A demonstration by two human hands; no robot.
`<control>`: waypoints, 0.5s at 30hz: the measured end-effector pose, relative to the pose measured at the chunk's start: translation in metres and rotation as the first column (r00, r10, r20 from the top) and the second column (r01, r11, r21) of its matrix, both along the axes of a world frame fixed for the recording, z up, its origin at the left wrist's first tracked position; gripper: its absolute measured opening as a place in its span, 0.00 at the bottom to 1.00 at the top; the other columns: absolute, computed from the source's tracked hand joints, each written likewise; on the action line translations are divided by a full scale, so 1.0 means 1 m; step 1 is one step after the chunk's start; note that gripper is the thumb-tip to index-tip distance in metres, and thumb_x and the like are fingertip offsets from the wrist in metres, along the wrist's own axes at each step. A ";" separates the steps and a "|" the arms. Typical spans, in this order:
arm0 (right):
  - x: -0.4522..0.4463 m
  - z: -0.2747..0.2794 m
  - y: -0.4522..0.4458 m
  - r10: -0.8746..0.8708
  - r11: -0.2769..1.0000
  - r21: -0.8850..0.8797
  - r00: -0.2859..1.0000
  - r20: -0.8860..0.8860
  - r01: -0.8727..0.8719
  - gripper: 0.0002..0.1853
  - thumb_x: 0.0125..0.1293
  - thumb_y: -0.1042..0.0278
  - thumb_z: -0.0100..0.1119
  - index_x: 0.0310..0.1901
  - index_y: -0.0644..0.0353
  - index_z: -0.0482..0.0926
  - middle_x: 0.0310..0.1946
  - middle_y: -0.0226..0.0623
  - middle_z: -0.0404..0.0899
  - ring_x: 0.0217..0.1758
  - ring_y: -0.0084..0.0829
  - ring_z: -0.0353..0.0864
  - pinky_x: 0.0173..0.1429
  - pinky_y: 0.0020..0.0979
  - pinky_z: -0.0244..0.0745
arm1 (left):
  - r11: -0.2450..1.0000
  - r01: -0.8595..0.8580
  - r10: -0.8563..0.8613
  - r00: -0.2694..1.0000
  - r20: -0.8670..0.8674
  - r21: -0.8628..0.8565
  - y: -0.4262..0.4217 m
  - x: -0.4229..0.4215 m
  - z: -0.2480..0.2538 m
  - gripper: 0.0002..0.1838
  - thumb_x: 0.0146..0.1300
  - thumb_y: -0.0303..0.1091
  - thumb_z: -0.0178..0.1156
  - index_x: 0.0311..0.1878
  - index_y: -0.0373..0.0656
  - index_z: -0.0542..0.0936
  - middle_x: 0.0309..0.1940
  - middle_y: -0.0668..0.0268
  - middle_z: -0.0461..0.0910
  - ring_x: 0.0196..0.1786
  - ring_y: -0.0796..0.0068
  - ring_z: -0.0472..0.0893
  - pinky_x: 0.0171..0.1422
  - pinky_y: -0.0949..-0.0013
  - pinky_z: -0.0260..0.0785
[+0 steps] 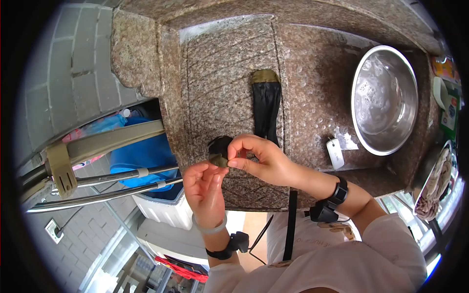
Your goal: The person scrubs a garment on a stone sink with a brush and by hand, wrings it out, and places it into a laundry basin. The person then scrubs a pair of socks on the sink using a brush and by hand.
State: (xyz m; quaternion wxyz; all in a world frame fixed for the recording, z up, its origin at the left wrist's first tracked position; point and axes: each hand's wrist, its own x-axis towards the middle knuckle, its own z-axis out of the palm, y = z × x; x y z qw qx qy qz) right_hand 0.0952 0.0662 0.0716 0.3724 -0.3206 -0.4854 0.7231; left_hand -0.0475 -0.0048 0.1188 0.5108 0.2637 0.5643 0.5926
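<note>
My left hand (205,188) and my right hand (261,158) meet over the front of the stone washboard (220,93). Between their pinched fingertips is the olive edge of a small black sock (219,146), whose dark part bunches up beyond the fingers. Thumb and forefinger of each hand are closed on that edge. Another black sock (266,105) with an olive end lies lengthwise on the grooved board, partly hidden by my right hand.
To the right stands a metal basin (391,129) with sudsy water. Near it, a white oblong piece (335,153) lies on the wet stone. A blue tub (139,161) and metal poles (127,178) are at the left. Packages (449,115) line the right edge.
</note>
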 end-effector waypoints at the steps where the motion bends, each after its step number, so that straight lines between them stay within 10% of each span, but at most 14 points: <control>1: -0.001 -0.003 0.000 -0.041 0.997 0.067 0.999 0.013 0.041 0.07 0.61 0.74 0.61 0.38 0.63 0.74 0.34 0.35 0.76 0.34 0.28 0.77 0.38 0.29 0.72 | 0.998 0.052 -0.046 0.992 -0.118 0.040 -0.001 0.001 -0.007 0.15 0.60 0.14 0.53 0.51 0.35 0.70 0.49 0.55 0.74 0.50 0.70 0.76 0.58 0.69 0.69; 6: 0.001 -0.010 0.001 -0.158 0.965 0.228 0.980 0.125 0.126 0.06 0.65 0.73 0.57 0.40 0.63 0.71 0.29 0.34 0.74 0.30 0.25 0.73 0.37 0.26 0.70 | 1.000 0.004 -0.016 0.877 -0.481 -0.027 0.002 0.013 -0.026 0.13 0.58 0.16 0.59 0.47 0.35 0.74 0.47 0.57 0.75 0.52 0.68 0.76 0.59 0.68 0.68; 8: 0.003 -0.004 -0.002 0.018 0.986 -0.167 0.999 -0.036 -0.024 0.05 0.68 0.71 0.54 0.41 0.62 0.70 0.26 0.29 0.70 0.29 0.20 0.69 0.35 0.21 0.66 | 1.000 -0.007 -0.001 0.763 -0.647 -0.011 0.003 0.016 -0.027 0.10 0.58 0.17 0.59 0.44 0.34 0.75 0.48 0.58 0.75 0.52 0.70 0.76 0.57 0.70 0.69; 15: 0.017 -0.006 0.008 0.264 0.762 -0.405 0.814 -0.518 -0.505 0.06 0.73 0.66 0.47 0.42 0.59 0.70 0.25 0.23 0.67 0.25 0.13 0.61 0.29 0.16 0.57 | 0.983 0.163 -0.171 0.979 -0.110 -0.083 -0.002 0.001 -0.019 0.08 0.58 0.18 0.60 0.41 0.34 0.75 0.42 0.63 0.75 0.44 0.78 0.75 0.48 0.76 0.68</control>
